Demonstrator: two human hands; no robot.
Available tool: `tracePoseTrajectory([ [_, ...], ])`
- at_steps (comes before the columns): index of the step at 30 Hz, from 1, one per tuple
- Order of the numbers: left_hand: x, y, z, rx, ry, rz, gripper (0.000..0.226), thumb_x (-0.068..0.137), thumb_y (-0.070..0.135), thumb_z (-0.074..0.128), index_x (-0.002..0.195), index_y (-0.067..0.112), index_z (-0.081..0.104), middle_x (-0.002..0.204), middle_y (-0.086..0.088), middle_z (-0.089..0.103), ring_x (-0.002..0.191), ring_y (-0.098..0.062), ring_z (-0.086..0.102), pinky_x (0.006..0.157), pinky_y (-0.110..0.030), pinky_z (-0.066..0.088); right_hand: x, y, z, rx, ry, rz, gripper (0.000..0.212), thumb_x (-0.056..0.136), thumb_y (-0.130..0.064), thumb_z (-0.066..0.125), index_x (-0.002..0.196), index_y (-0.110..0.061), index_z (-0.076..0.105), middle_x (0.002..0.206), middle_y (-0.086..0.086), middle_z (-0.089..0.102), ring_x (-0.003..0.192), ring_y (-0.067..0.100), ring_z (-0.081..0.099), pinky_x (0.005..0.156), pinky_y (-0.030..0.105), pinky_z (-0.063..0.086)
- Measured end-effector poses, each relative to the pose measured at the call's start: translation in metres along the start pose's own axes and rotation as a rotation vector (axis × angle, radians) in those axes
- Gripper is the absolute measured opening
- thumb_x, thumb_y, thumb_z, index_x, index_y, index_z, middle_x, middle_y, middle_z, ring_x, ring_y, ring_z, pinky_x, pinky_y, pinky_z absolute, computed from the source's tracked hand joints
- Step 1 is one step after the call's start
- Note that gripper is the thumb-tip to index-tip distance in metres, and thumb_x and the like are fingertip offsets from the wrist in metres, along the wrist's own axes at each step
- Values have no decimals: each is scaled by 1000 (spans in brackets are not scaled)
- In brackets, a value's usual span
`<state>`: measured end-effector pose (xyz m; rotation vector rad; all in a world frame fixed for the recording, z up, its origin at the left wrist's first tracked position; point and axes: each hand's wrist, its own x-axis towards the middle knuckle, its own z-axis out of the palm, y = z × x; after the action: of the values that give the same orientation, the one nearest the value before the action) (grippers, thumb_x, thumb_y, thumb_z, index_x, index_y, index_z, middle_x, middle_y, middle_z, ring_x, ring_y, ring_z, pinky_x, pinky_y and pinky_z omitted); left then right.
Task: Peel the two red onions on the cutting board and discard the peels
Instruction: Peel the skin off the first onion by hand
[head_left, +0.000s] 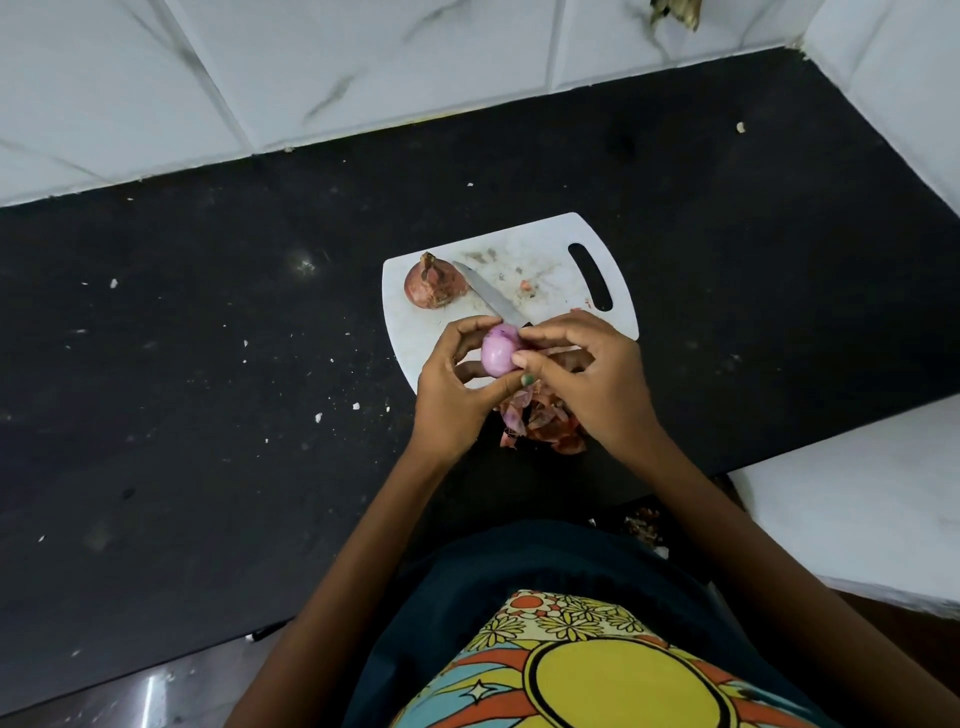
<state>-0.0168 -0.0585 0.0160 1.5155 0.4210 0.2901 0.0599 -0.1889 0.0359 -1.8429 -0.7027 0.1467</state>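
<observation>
A peeled, pale purple onion (500, 354) is held above the near edge of the white cutting board (550, 249). My left hand (457, 384) cups it from the left and below. From the right, my right hand (587, 374) pinches the onion with thumb and fingertips. A second onion (434, 283), still in its brown-red skin, lies on the board's far left corner. A knife (493, 296) rests on the board, blade toward that onion, its handle hidden under my hands. A heap of reddish peels (540, 423) lies on the counter under my right hand.
The board sits on a black counter (208, 364) speckled with small white crumbs. White tiled walls rise at the back and right. A white ledge (862, 499) stands at the near right. Small scraps dot the board near its handle slot (589, 283).
</observation>
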Motion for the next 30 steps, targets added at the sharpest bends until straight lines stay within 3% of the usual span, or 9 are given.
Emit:
tracePoseTrajectory([
  [5, 1, 3, 0, 43, -9, 40, 52, 74, 0, 78, 119, 16, 58, 113, 7, 63, 95, -1, 63, 76, -18, 53, 2, 1, 5, -133, 62, -121, 15, 80, -4, 73, 95, -1, 73, 90, 8, 70, 85, 7, 63, 80, 15, 51],
  [11, 1, 2, -1, 74, -15, 45, 51, 75, 3, 80, 120, 16, 58, 114, 8, 63, 96, -4, 63, 79, -21, 54, 4, 1, 5, -244, 48, -173, 8, 84, -6, 68, 91, -1, 70, 86, 5, 67, 78, 9, 62, 72, 21, 52],
  [17, -1, 9, 2, -251, -86, -183, 33, 94, 9, 58, 126, 16, 57, 126, -7, 59, 101, -18, 68, 84, -35, 57, 5, 2, 4, -262, 44, -183, 9, 83, -4, 66, 91, -3, 69, 87, 7, 67, 79, 14, 63, 73, 25, 52],
  [22, 2, 13, 6, -305, -29, -255, 21, 98, 11, 52, 116, 16, 62, 128, -14, 58, 97, -15, 70, 80, -31, 58, 5, 4, 5, -251, 12, -215, 9, 84, -6, 66, 91, -2, 69, 89, 6, 66, 83, 11, 61, 74, 26, 52],
  [30, 0, 14, 10, -313, 34, -230, 24, 95, 1, 54, 114, 13, 62, 123, -12, 63, 88, -12, 71, 68, -23, 57, 5, 6, 13, -394, -43, -231, 18, 87, -15, 49, 87, -1, 59, 93, 10, 57, 85, 15, 52, 71, 20, 42],
])
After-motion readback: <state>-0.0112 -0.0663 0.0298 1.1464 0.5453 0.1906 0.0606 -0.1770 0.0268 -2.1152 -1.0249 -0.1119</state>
